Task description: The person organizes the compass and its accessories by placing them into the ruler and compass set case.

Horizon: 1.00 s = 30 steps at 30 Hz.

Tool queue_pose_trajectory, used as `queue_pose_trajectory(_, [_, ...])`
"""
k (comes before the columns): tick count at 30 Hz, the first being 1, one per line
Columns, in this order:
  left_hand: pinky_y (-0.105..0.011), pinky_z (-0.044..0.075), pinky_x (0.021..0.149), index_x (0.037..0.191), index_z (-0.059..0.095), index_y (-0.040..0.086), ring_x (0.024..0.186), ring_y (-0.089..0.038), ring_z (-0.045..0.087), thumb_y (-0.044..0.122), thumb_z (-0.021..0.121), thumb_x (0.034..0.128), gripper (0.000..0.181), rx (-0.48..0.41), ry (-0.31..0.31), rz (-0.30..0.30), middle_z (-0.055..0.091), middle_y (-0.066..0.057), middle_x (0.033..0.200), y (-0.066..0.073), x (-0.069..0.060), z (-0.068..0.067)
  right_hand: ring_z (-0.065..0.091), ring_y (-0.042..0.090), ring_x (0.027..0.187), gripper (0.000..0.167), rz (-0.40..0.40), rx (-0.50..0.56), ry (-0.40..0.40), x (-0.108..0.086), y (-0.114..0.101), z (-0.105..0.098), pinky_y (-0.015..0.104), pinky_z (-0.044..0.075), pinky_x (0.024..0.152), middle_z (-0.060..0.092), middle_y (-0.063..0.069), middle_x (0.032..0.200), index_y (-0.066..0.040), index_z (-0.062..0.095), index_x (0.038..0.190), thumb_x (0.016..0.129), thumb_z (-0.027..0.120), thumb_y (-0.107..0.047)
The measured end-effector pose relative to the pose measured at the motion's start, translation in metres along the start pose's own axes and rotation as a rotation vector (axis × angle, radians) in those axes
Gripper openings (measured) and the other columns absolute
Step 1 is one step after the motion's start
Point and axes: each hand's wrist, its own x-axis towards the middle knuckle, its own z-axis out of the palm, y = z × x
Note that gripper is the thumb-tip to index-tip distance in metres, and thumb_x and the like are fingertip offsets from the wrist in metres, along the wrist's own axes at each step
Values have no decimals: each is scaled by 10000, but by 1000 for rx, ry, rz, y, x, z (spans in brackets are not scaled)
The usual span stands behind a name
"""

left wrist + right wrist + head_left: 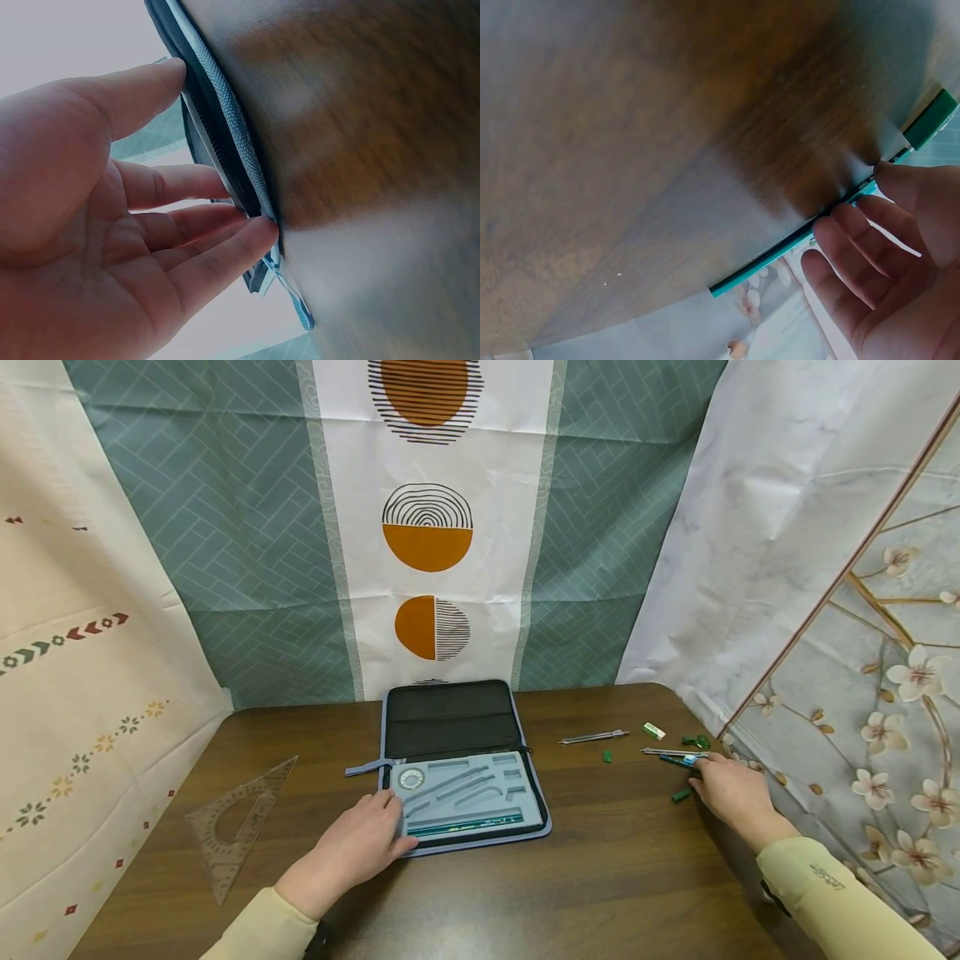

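Note:
A zip case lies unfolded on the table, its grey moulded tray facing up. Green pencils lie in the tray's near slot, and a small round dial-like piece sits at its upper left. My left hand rests at the case's near-left corner, thumb and fingers touching its edge. Far to the right, my right hand has thumb and fingertips around a dark teal pencil low over the table. A small green box lies just past that pencil.
A clear set square lies at the left. Between case and right hand are a metal compass, an eraser and a small green piece. A slim metal tool and green pieces lie beside the right hand. Curtains hang behind.

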Motion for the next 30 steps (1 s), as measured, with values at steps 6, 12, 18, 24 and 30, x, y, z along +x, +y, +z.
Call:
queue_pose_trajectory(6, [-543, 592, 948, 1272, 681, -127, 1142, -429, 667, 348, 892, 961, 607, 5, 0, 3, 670, -279, 1305, 1, 0, -1, 676, 406, 740, 180, 1, 16, 7, 0, -1, -1, 576, 515, 559, 702, 189, 977, -19, 708, 957, 924, 864, -103])
queue_pose_trajectory(12, [-535, 597, 926, 1258, 684, -127, 1113, -423, 669, 340, 898, 956, 596, 8, 15, 14, 675, -272, 1281, 0, -1, 0, 690, 440, 789, 203, -19, 39, 31, 0, -4, -1, 599, 530, 577, 695, 198, 992, -13, 719, 1016, 902, 874, -75])
queue_pose_trajectory(18, [-539, 598, 918, 1252, 684, -126, 1105, -429, 671, 338, 898, 956, 591, 8, 24, 16, 676, -272, 1273, 0, -2, 1, 691, 427, 822, 226, -39, 48, 38, 0, -6, -1, 600, 555, 616, 685, 176, 987, -11, 739, 1058, 891, 885, -53])
queue_pose_trajectory(24, [-536, 597, 926, 1261, 684, -129, 1114, -426, 671, 343, 895, 958, 599, 13, 20, 14, 677, -274, 1279, 0, -2, 1, 692, 401, 814, 259, -77, 58, 23, 1, -7, -2, 580, 568, 636, 667, 147, 968, -7, 736, 1071, 875, 902, -37])
queue_pose_trajectory(30, [-530, 598, 926, 1262, 683, -128, 1111, -418, 671, 344, 897, 956, 602, 14, 17, 12, 678, -268, 1277, 1, -1, 0, 704, 390, 871, 282, -111, 60, -5, 4, -7, -2, 567, 581, 678, 684, 131, 989, -21, 733, 1078, 868, 920, -38])
